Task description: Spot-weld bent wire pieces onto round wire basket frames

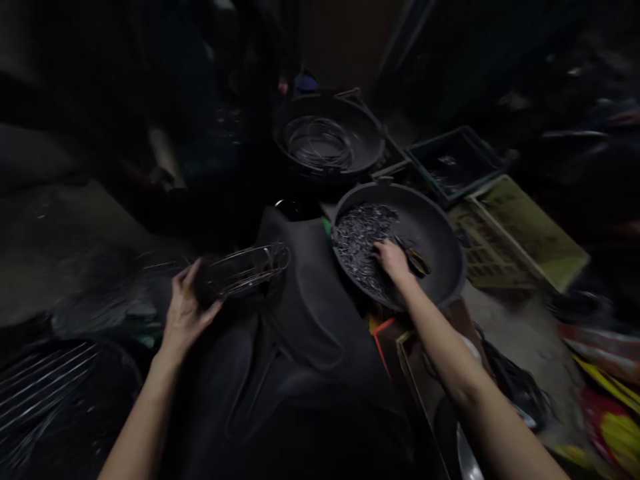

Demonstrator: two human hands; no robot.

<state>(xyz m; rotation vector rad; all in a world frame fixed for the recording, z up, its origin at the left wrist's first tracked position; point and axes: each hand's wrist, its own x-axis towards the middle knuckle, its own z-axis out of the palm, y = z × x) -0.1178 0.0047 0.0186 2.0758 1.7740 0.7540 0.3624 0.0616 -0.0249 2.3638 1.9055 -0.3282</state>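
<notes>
My left hand (187, 310) is wrapped round the dark end of a wire frame (250, 268), a cage-like piece with thin bright rods and a rounded end. It is held above my dark-clad lap (300, 293). My right hand (393, 260) reaches into a wide grey pan (440, 233). Its fingers are bent together at a heap of small shiny metal pieces (363, 233) on the pan's left side; what lies between the fingertips is hidden. Pliers with yellow-and-black handles (419, 261) rest in the pan just right of that hand.
Behind stands another pan (367, 137) with coiled wire (320, 141) inside. To the right are a dark crate (463, 157) and a yellowish plastic crate (535, 227). A dark round container with metal rods (45, 380) is at lower left. Colourful bags (610, 373) lie at right.
</notes>
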